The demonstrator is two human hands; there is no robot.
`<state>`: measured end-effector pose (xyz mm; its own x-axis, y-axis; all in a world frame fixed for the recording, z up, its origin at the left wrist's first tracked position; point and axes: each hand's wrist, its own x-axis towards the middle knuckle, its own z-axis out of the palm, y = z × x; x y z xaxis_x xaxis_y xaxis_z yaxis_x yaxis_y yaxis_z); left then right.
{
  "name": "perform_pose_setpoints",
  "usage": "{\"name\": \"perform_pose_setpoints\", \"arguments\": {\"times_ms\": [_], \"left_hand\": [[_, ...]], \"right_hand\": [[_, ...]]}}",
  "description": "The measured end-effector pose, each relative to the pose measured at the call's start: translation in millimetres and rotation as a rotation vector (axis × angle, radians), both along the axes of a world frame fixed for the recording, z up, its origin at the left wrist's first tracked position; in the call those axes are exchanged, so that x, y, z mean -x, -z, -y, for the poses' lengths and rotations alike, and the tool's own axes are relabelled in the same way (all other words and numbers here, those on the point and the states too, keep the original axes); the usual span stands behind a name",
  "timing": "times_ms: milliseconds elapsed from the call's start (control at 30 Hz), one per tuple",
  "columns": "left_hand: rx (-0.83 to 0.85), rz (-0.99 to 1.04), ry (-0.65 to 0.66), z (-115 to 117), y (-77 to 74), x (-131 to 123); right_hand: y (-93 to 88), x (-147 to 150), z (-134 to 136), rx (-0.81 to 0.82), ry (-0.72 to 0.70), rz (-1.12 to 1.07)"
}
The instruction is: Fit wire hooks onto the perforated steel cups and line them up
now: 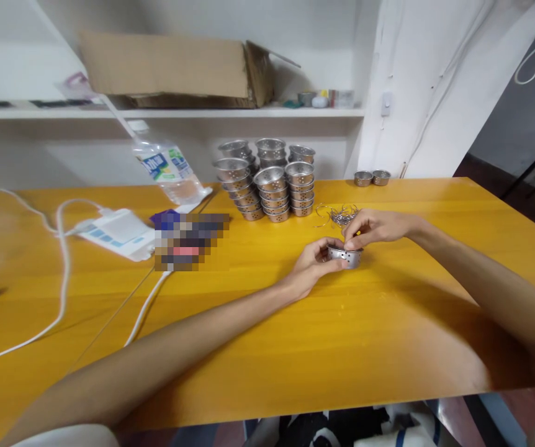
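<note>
My left hand (pixel 308 272) grips a small round metal cup (pixel 350 257) with holes punched in its side, thumb in front and fingers around the far side. Over the cup's rim, my right hand (pixel 375 226) has its thumb and fingertips pinched together. Whatever may be between those fingertips is too small to make out. Just behind the right hand lies a tangled heap of thin, curved metal wires (pixel 339 216). Tall stacks of similar perforated cups (pixel 274 194) stand further back, left of the wires.
Two more cups (pixel 363 179) sit at the table's back edge. To the left are a leaning plastic bottle (pixel 172 171), a white power strip (pixel 117 233) and white cables (pixel 66 267). A cardboard box (pixel 169 65) rests on the shelf (pixel 193 114) above the yellow table (pixel 267 347).
</note>
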<state>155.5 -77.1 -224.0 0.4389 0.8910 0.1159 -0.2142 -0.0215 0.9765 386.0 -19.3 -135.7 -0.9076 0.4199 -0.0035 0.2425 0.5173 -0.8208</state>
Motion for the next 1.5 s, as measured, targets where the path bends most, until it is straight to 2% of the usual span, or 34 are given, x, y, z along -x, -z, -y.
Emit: {"name": "perform_pose_setpoints", "arguments": {"times_ms": [500,933,1233,1367,1500], "left_hand": [[-0.01,0.007,-0.012,0,-2.5,1],[-0.017,-0.017,-0.004,2,-3.4,0],[-0.004,-0.012,-0.028,2,-2.1,1],[-0.033,-0.024,0.024,0,1.4,1],[-0.159,-0.015,0.037,-1,2.7,-2]], "right_hand": [[7.9,4,0,-0.022,0.063,-0.043],[12.7,6,-2,-0.093,-0.014,-0.036],[11.9,3,-6,-0.077,0.014,-0.045],[12.3,8,-5,-0.142,0.08,-0.067],[10.0,14,4,-0.223,0.233,0.024]]}}
